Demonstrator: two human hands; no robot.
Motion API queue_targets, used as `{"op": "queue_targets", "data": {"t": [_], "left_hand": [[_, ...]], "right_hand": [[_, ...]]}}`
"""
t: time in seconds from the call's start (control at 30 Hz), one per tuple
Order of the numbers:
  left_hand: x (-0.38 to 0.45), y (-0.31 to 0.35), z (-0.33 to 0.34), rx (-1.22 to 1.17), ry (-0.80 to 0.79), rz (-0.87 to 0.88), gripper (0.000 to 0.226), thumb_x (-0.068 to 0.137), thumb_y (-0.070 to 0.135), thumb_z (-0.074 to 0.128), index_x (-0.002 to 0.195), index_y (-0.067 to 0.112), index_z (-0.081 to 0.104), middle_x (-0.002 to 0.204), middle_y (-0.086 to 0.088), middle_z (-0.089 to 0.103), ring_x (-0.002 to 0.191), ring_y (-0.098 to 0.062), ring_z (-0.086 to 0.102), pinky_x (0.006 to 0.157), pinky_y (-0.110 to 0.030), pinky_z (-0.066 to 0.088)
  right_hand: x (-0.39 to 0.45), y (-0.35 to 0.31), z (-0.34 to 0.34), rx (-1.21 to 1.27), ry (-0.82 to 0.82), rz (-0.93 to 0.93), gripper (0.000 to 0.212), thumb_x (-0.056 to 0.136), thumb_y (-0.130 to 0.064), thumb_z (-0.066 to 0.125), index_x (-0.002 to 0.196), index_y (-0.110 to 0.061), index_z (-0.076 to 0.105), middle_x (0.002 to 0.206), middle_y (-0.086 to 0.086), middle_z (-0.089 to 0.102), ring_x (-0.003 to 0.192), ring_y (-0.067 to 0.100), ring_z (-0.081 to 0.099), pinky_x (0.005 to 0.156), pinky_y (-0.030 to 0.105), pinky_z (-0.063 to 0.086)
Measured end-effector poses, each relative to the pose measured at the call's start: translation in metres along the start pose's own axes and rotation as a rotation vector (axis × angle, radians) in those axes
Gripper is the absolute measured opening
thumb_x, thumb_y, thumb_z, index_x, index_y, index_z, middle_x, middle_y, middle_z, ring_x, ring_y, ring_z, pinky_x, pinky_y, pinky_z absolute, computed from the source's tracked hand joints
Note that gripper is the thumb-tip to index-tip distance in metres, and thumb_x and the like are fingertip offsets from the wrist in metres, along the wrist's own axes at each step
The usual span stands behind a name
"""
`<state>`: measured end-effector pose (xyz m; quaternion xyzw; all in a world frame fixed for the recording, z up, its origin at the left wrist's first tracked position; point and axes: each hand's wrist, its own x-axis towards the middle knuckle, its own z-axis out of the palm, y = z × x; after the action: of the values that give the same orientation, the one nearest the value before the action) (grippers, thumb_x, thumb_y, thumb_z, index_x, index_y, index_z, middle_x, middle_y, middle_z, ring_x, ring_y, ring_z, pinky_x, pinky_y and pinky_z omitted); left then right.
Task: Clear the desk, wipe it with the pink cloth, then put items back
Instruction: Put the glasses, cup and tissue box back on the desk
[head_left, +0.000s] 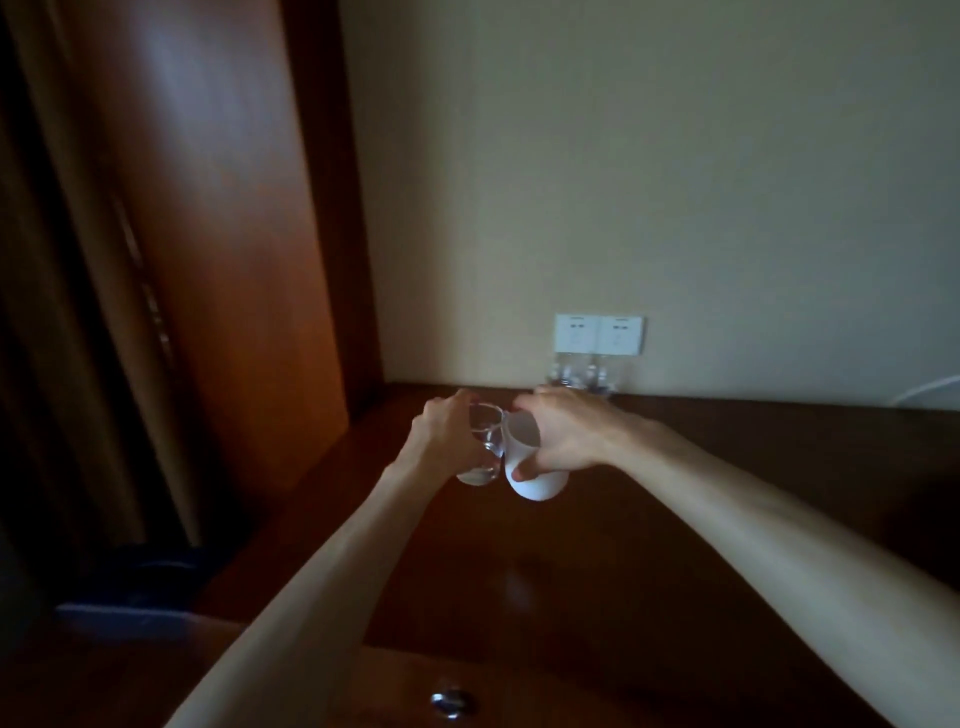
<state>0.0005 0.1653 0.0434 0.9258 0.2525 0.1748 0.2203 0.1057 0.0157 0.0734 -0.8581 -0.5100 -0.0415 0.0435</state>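
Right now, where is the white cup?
In the head view the white cup is near centre, gripped by the right hand over the desk, touching the glass in the left hand, below the wall sockets.

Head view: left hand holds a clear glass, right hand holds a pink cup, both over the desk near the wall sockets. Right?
Not quite: the cup in the right hand is white, not pink, as the head view shows. The left hand does hold the clear glass, both over the desk near the wall sockets.

Hotel-type room: dark wooden desk (675, 519), wardrobe panel (208, 234), twin wall sockets (599, 334), bottled water (582, 376) below.
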Motion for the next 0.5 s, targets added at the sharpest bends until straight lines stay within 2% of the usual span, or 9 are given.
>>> {"op": "queue_targets", "data": {"t": [0.2,0.3,0.37,0.43,0.5], "left_hand": [[0.004,0.055,0.086,-0.037,-0.11,0.11,0.073,0.067,0.038,0.086,0.134,0.032,0.057,0.122,-0.002,0.065,0.109,-0.025,0.066,0.077,-0.025,0.047],[0.005,0.06,0.11,-0.063,-0.134,0.098,0.075,0.066,0.038,0.084,0.134,0.034,0.054,0.122,-0.005,0.061,0.109,-0.027,0.064,0.084,-0.029,0.05],[0.001,0.06,0.121,-0.106,-0.137,0.085,0.087,0.071,0.035,0.085,0.147,0.03,0.043,0.13,-0.011,0.054,0.117,-0.031,0.059,0.096,-0.033,0.049],[-0.007,0.058,0.127,-0.18,-0.125,0.061,0.109,0.073,0.034,0.087,0.159,0.02,0.021,0.144,-0.015,0.043,0.131,-0.032,0.05,0.106,-0.035,0.041],[-0.017,0.055,0.134,-0.253,-0.068,0.03,0.124,0.074,0.039,0.088,0.161,0.011,0.005,0.155,-0.015,0.033,0.141,-0.03,0.041,0.11,-0.033,0.036]], "right_hand": [[-0.052,0.09,0.038,0.011,-0.036,0.205,0.078,0.065,-0.065,0.083,0.129,-0.027,0.057,0.114,-0.004,0.053,0.111,0.023,0.06,0.079,0.035,0.048],[-0.065,0.109,0.056,0.072,-0.014,0.241,0.095,0.069,-0.067,0.081,0.149,-0.03,0.045,0.14,-0.001,0.05,0.132,0.022,0.051,0.097,0.036,0.045],[-0.072,0.113,0.065,0.179,0.045,0.249,0.103,0.069,-0.068,0.08,0.155,-0.034,0.036,0.152,-0.004,0.041,0.141,0.02,0.044,0.106,0.036,0.043],[-0.079,0.111,0.075,0.343,0.122,0.257,0.112,0.065,-0.073,0.079,0.158,-0.039,0.027,0.161,-0.006,0.027,0.147,0.017,0.036,0.112,0.037,0.039],[-0.091,0.104,0.091,0.523,0.242,0.316,0.119,0.065,-0.069,0.082,0.16,-0.039,0.019,0.166,-0.004,0.016,0.151,0.012,0.025,0.114,0.029,0.031]]}}
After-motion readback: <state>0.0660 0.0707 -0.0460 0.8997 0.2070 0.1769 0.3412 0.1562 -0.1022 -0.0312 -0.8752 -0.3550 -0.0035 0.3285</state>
